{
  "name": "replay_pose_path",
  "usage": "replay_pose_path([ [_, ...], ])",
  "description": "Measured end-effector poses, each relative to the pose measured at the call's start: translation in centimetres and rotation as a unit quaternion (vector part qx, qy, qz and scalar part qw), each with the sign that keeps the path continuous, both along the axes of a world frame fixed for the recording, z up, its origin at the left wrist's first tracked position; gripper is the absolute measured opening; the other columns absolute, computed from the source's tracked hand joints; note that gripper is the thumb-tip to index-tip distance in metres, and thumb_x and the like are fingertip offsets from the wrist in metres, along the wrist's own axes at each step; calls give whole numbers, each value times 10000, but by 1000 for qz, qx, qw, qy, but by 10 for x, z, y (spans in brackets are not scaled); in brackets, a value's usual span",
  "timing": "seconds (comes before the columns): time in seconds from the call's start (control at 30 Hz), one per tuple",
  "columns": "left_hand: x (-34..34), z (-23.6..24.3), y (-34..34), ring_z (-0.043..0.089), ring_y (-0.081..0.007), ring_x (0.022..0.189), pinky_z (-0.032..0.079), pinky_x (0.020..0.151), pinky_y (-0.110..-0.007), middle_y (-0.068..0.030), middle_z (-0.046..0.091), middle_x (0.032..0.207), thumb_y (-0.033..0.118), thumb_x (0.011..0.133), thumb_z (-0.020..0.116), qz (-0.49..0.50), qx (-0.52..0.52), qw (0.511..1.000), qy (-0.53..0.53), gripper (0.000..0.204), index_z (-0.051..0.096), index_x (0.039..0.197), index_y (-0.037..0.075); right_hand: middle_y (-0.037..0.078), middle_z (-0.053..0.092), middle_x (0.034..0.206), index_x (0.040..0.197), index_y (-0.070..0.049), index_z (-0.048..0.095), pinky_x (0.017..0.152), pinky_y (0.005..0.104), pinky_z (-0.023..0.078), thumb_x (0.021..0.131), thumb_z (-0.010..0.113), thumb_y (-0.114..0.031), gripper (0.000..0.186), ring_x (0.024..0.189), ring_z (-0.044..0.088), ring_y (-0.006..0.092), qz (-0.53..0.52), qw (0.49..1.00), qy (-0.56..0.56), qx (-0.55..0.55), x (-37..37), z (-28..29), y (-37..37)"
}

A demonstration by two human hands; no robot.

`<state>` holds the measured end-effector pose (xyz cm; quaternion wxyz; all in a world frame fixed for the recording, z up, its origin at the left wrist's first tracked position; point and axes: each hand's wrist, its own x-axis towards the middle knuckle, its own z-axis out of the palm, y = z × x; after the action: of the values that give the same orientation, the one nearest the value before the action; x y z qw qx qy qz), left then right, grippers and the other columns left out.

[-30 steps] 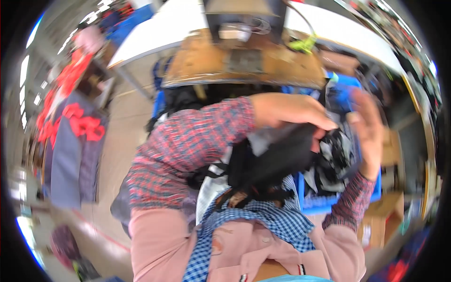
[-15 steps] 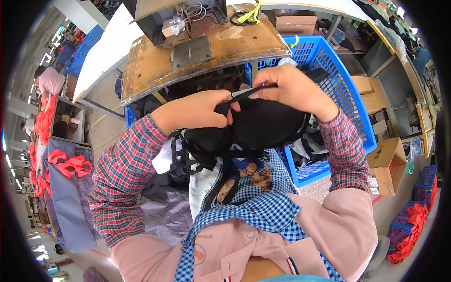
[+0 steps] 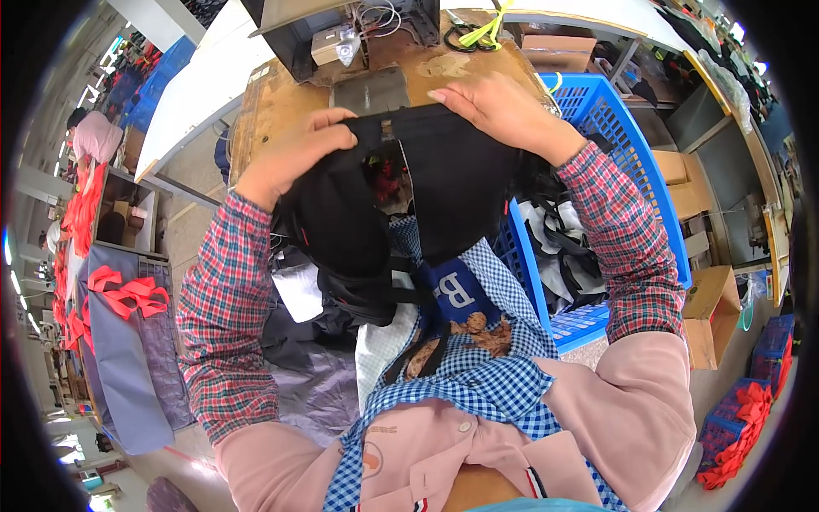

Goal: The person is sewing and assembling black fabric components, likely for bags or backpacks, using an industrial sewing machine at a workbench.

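A black padded fabric piece (image 3: 461, 188) with dangling straps is stretched between my hands at the near edge of the worktable. My left hand (image 3: 303, 154) is closed on its upper left edge. My right hand (image 3: 503, 115) grips the upper edge farther right, thumb on top. Between its two padded halves a gap shows the floor and my checked apron behind. Black webbing (image 3: 401, 294) hangs below the piece, over my lap.
A machine (image 3: 341, 43) stands on the worn wooden table (image 3: 256, 111), with a metal plate (image 3: 375, 90) before it and black-handled scissors (image 3: 461, 38) beyond. At right is a blue basket (image 3: 627, 136) holding black and white pieces (image 3: 563, 264). Red strips (image 3: 128, 294) hang at left.
My hands have moved apart, the left one toward the left, both farther up over the table edge. The black piece, bunched before, is now spread out with a gap in its middle.
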<state>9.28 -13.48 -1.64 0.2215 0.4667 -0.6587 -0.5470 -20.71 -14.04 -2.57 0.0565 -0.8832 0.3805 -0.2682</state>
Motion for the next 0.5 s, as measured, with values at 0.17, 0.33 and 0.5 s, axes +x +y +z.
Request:
replay_pose_path([
  [0.17, 6, 7, -32, 638, -137, 848, 502, 815, -254, -72, 668, 927, 187, 845, 606, 19, -9, 999, 36, 389, 609, 1170, -27, 207, 586, 677, 860, -4, 618, 646, 498, 457, 1014, 465, -357, 414, 686, 581, 421, 28, 995, -22, -94, 12, -20, -48],
  [0.33, 23, -8, -72, 650, -165, 829, 518, 798, -272, -75, 676, 933, 195, 846, 609, 41, 33, 995, 89, 329, 633, 1103, -9, 198, 644, 775, 869, -9, 639, 707, 469, 499, 1008, 470, -364, 417, 773, 625, 397, 4, 997, 1, -78, 23, -11, -70],
  [0.5, 33, -9, -93, 642, -160, 826, 512, 795, -274, -70, 681, 907, 216, 856, 604, 69, 56, 991, 97, 310, 639, 1072, -3, 210, 628, 741, 911, 9, 635, 697, 458, 497, 1012, 467, -377, 434, 751, 621, 403, 31, 993, -37, -104, 31, -8, -87],
])
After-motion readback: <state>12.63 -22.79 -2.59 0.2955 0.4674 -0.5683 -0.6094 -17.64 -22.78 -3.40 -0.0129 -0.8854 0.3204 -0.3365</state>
